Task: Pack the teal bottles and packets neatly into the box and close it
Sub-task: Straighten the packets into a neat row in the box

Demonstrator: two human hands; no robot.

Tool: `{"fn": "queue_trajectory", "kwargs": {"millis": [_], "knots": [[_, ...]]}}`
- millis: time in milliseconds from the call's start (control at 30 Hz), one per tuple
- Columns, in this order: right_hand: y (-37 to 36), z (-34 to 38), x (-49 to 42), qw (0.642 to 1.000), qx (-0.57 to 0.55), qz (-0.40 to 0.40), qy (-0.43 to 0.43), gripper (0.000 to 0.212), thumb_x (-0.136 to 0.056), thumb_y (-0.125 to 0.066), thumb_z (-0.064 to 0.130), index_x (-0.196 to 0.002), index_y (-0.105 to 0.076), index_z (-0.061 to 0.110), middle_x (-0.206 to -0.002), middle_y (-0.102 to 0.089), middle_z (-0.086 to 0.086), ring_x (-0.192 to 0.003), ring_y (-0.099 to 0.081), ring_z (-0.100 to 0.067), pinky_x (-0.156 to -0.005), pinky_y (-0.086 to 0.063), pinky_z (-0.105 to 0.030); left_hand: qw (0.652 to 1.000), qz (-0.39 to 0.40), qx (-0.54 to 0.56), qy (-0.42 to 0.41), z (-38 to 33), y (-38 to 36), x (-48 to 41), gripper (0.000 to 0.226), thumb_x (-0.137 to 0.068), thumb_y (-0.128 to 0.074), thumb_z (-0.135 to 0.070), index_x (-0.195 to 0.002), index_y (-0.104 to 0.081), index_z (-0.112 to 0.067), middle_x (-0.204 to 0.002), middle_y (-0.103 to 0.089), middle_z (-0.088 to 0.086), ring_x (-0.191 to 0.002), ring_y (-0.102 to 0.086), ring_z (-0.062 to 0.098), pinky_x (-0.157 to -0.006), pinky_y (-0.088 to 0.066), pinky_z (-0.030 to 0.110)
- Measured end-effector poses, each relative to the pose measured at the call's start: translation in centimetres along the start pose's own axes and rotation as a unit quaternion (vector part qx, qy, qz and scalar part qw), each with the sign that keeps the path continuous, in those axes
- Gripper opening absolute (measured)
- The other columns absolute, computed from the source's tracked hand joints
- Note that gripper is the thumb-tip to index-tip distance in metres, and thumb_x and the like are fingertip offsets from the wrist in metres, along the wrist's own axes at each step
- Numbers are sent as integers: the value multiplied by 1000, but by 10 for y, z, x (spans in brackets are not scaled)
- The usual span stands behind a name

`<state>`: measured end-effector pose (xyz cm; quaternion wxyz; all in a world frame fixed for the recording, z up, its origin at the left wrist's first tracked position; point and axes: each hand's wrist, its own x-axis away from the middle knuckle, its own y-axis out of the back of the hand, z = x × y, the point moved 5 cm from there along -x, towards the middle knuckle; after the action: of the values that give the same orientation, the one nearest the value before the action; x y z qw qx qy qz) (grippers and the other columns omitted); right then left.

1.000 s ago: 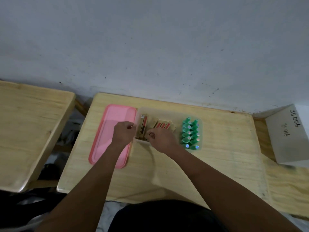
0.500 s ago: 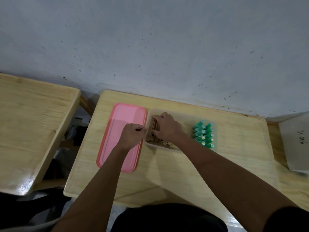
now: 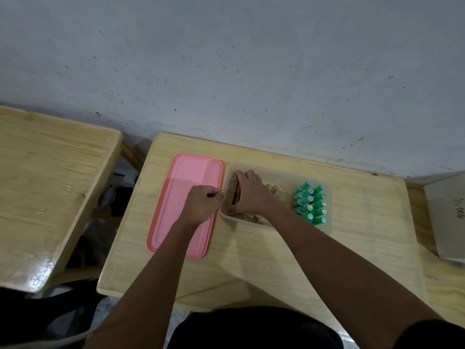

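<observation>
A clear plastic box (image 3: 281,170) stands on the wooden desk. Several teal bottles (image 3: 310,205) stand packed in rows at its right end. Tan packets with red marks (image 3: 275,191) fill its left and middle part. My right hand (image 3: 251,193) reaches into the box's left end and presses on the packets, its fingers around an upright packet (image 3: 231,191). My left hand (image 3: 202,206) is curled at the box's left wall, touching that same packet from outside. The pink lid (image 3: 183,197) lies flat just left of the box.
The desk (image 3: 251,263) ends near my body and at its left edge. A second wooden desk (image 3: 50,185) stands to the left across a gap. A white carton with handwriting (image 3: 450,212) sits at the far right. The grey wall is close behind.
My right hand moved from the box's near edge further into its left end, onto the packets. My left hand stays by the box's left wall. The camera view shifted.
</observation>
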<state>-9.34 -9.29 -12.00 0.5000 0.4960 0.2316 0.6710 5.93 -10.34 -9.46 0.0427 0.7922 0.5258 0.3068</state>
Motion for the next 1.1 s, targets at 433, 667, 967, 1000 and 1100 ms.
{"fn": "queue_trajectory", "kwargs": {"millis": [433,667,967,1000,1100], "knots": [[6,-6,0,989,-144,-41,-5,76,-69,-82,38,-128,-37,22,-124,-35,0,-115,-37,-18,-98,-44,-39,1000,-8,-10,0,6,-1,-5,24,-90,-60,-21,-108,-71,-8,-93,-73,5,-83,-70,20,-81,-58,36],[15,0,9,957,-276,-84,-26,37,-87,-69,28,-116,-47,20,-101,-59,6,-90,-59,-16,-80,-53,-34,1000,-4,-9,0,4,-1,-4,22,-90,-61,-21,-106,-71,-8,-87,-74,6,-79,-71,24,-76,-60,41],[13,-5,20,897,-424,-95,-76,21,-93,-63,30,-94,-70,10,-87,-71,-5,-72,-63,-13,-70,-53,-28,1000,-5,2,3,4,-1,-3,22,-89,-62,-21,-105,-71,-8,-88,-74,5,-81,-71,24,-78,-60,42],[12,-7,20,891,-434,-97,-86,24,-92,-64,34,-93,-71,11,-88,-72,-6,-71,-65,-15,-72,-54,-30,1000,-5,-1,4,4,-1,-3,23,-89,-62,-21,-105,-72,-8,-89,-74,5,-81,-71,23,-77,-60,41],[9,-12,21,872,-462,-108,-122,30,-86,-70,42,-92,-72,13,-85,-74,-3,-61,-66,-15,-73,-58,-33,1000,-6,-5,8,5,-2,-4,25,-89,-62,-21,-108,-70,-7,-94,-73,5,-82,-71,20,-79,-60,38]]}}
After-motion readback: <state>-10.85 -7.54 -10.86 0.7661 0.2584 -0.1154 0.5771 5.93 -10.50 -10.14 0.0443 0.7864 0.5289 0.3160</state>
